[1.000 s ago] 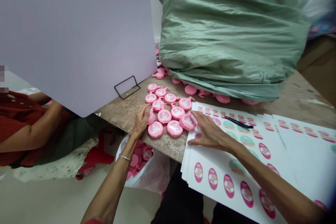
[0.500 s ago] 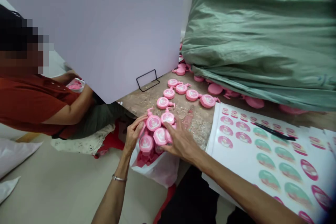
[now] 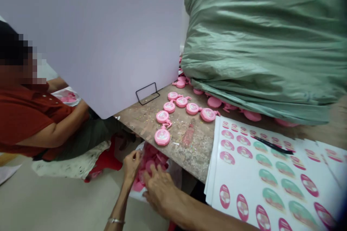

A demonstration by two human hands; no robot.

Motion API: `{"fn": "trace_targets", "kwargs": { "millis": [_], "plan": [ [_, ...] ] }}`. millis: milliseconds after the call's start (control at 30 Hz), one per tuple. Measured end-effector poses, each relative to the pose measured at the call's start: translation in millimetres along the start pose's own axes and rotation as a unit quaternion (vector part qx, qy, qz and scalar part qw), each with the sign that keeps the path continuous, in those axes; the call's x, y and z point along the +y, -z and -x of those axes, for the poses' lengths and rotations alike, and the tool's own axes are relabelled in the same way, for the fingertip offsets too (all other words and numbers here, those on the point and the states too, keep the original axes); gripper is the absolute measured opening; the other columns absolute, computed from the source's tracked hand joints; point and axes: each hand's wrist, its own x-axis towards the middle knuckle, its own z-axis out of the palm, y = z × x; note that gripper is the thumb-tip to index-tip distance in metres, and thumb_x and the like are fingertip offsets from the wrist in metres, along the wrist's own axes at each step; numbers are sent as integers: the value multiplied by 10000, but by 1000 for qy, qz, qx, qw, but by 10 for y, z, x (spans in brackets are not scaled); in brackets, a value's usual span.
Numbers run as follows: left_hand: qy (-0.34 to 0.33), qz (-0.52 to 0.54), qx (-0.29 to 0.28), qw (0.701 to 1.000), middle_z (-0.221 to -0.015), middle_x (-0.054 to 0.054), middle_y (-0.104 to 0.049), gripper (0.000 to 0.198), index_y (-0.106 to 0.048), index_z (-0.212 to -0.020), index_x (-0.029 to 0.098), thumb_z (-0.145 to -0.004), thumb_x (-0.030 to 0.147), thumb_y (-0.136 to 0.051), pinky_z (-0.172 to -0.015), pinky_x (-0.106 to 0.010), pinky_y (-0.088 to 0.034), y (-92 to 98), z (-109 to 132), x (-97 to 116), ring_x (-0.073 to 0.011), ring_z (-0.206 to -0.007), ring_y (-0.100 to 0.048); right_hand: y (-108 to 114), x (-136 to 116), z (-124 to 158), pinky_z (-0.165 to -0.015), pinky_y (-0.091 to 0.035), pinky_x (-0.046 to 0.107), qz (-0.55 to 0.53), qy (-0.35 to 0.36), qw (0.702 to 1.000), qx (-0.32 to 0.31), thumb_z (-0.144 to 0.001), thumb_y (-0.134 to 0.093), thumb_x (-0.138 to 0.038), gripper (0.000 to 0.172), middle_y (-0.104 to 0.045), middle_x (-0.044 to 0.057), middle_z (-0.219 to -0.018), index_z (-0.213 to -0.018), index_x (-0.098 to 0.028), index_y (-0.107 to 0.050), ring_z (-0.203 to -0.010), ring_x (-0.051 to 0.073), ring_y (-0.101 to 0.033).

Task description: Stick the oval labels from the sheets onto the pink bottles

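Below the table edge hangs a white plastic bag [image 3: 176, 175] filled with pink plastic pieces [image 3: 151, 157]. My left hand [image 3: 131, 165] is at the bag's left rim, its fingers curled together on the plastic. Over the bag's opening, my right hand [image 3: 159, 189] has its fingers apart, pointing down among the pink pieces; its fingertips are partly hidden. At the table's front edge lies a flat round pink pump bottle [image 3: 162, 136] with a printed label. More labelled pink bottles [image 3: 193, 108] lie in a rough line behind it.
Sheets of printed stickers [image 3: 244, 173] with a black pen-like tool [image 3: 273, 145] on them cover the table's right side. A big green sack [image 3: 255, 50] rests on pink bottles at the back. A white panel [image 3: 108, 43] stands left; beyond it a person in a red shirt [image 3: 29, 115] sits.
My hands moved down from a cluster of pink bottles to the bag at the table edge. The cluster is gone from between them; one bottle lies at the edge. The view shifted slightly.
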Motion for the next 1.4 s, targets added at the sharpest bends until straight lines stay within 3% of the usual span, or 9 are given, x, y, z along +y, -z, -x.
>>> {"fn": "trace_targets", "kwargs": {
  "millis": [100,233,367,467,567,900,1133,1233,1400],
  "plan": [
    [-88,-22,62,994,-846,-66,-681,304,-658,-828,180,-861,428,-485,-799,-322,-461,6,-358,414,-217,-828,-609,692,668,110,-943,-452,452,14,11,998,62,-773,-636,-412,691,-421,105,-1437,-1410,-302,-390,-1216,296,-464],
    [-203,11,34,979,-1203,-127,-606,345,-633,-1046,172,-902,397,-413,-1033,-382,-351,-455,-1053,1047,-229,-1149,-515,1522,1939,9,-945,-398,549,121,-191,969,95,-592,-783,-504,1050,-341,254,-1425,-1462,-160,-305,-1248,425,-392],
    [-232,31,-115,965,-1119,-112,-684,395,-697,-974,150,-881,429,-433,-1008,-379,-407,-1076,-1615,1404,-234,-1100,-585,1664,2567,-331,-902,-417,544,98,-202,975,-7,-570,-743,-635,1162,-298,244,-1442,-1505,-230,-184,-1261,435,-395],
    [-222,45,-210,951,-990,-75,-734,501,-728,-946,153,-904,491,-361,-938,-368,-470,-1230,-1704,1421,-224,-974,-651,1463,2379,-503,-934,-410,490,60,-137,988,-32,-548,-699,-721,1176,-348,216,-1409,-1500,-233,-210,-1234,391,-435],
    [-200,60,-246,947,-1008,-69,-737,563,-740,-965,160,-926,512,-302,-974,-365,-450,-1057,-1538,1312,-219,-986,-656,1204,1890,-521,-919,-416,480,42,-90,995,-27,-515,-706,-737,1222,-336,216,-1420,-1501,-218,-205,-1207,395,-438],
    [-91,113,-137,980,-898,-76,-754,644,-766,-816,152,-927,533,-258,-918,-346,-475,-146,-1085,826,-221,-885,-678,512,486,-359,-885,-402,500,65,-79,991,90,-730,-696,-466,861,-390,219,-1376,-1451,-197,-310,-1151,388,-419],
    [-67,138,-55,987,-811,-94,-747,559,-743,-754,136,-904,518,-365,-849,-355,-493,263,-545,556,-227,-806,-681,207,280,-180,-917,-397,520,88,88,986,110,-820,-619,-324,637,-441,192,-1382,-1399,-203,-383,-1174,359,-439],
    [24,221,-14,975,-756,-83,-734,533,-701,-656,158,-871,550,-411,-832,-363,-507,257,-226,246,-228,-772,-678,32,224,-122,-918,-427,475,128,193,965,122,-874,-501,-169,497,-432,184,-1415,-1362,-133,-416,-1206,326,-444],
    [86,100,-62,989,-580,-46,-668,518,-649,-554,180,-794,611,-490,-690,-343,-513,195,-38,33,-225,-618,-634,226,390,-197,-779,-510,400,63,236,965,92,-848,-582,-394,508,-475,163,-1371,-1274,-135,-482,-1142,298,-496]
  ]
}}
